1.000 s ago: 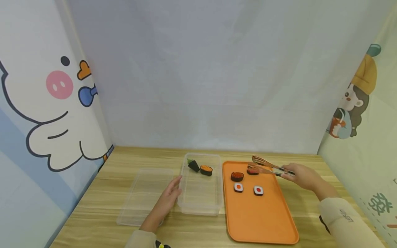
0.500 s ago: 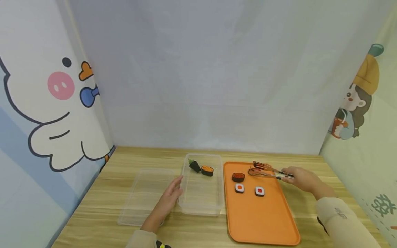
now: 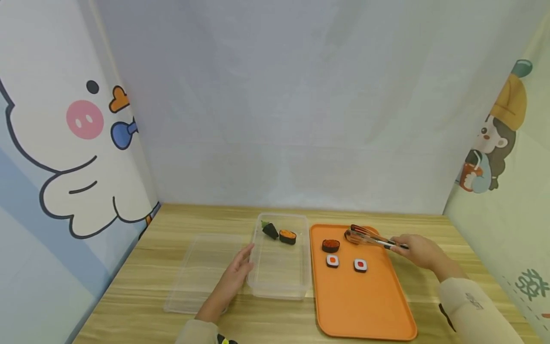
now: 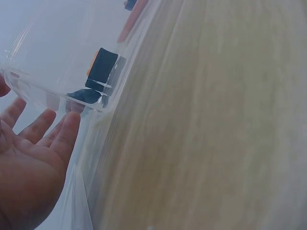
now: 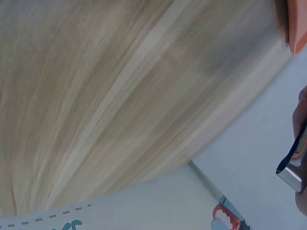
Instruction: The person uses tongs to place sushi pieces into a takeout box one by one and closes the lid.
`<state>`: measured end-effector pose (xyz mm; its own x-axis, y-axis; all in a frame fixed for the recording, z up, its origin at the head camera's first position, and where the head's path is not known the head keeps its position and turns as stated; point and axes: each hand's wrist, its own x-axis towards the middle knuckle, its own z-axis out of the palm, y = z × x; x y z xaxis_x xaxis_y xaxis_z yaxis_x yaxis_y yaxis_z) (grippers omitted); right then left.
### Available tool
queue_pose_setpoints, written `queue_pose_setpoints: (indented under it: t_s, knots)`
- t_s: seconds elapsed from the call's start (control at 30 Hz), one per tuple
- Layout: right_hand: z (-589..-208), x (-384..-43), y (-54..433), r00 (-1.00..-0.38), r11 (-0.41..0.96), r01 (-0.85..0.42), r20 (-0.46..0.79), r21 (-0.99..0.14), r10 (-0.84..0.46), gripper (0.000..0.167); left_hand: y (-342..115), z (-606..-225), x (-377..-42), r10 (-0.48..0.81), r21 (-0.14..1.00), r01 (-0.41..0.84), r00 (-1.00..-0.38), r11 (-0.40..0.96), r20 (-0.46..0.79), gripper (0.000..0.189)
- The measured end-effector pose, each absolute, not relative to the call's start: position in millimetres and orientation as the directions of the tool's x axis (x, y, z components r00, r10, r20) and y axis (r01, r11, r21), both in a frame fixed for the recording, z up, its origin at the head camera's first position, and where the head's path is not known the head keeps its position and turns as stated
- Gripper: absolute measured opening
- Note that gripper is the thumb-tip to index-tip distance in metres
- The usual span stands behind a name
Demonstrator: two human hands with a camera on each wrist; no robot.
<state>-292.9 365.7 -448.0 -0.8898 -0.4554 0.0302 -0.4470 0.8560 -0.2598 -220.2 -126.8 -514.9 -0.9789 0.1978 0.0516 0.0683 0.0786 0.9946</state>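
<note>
My right hand (image 3: 417,251) grips a pair of tongs (image 3: 371,237) with dark handles, reaching over the tray from its right side. The tong heads sit at the tray's back right, one on either side of a piece of sushi they mostly cover. On the orange tray (image 3: 361,306) also lie a roe-topped sushi (image 3: 331,246) and two white square rolls, one with an orange centre (image 3: 333,261), one red (image 3: 360,265). Straight fingers of my left hand (image 3: 234,274) touch the wall of a clear plastic box (image 3: 279,291). Inside are a dark hand roll (image 3: 270,230) and an orange-topped sushi (image 3: 287,237).
A clear flat lid (image 3: 202,267) lies on the wooden table (image 3: 137,286) left of the box, partly under my left forearm. The box stands close beside the tray. A pale curtain (image 3: 279,119) hangs behind the table, with printed walls at both sides.
My right hand has lowered the tongs over the back-right sushi, and their two arms have come closer together around it. The left hand stays at the box.
</note>
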Motion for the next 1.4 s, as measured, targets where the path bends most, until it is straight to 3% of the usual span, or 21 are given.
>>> queue_pose_setpoints:
  t_s: [0.3,0.63,1.0,1.4]
  knots:
    - [-439,-287,361,-0.889,0.852,-0.454,0.073,-0.259,-0.452,0.041,-127,-513,-219,0.191,0.993,0.063,-0.981,0.095,0.044,0.053]
    - [-412,-292,340,-0.841,0.812,-0.541,0.159,-0.219,-0.517,0.033,-128,-512,-219,0.187,0.995,0.061,-0.981,0.079,0.045,0.053]
    - [-384,-283,299,-0.841,0.817,-0.542,0.142,-0.199,-0.523,0.04,-128,-510,-218,0.195,0.995,0.059,-0.98,0.079,0.043,0.052]
    - [-382,-284,247,-0.749,0.731,-0.662,0.176,-0.167,-0.639,0.039,-130,-513,-218,0.183,0.994,0.054,-0.982,0.09,0.036,0.053]
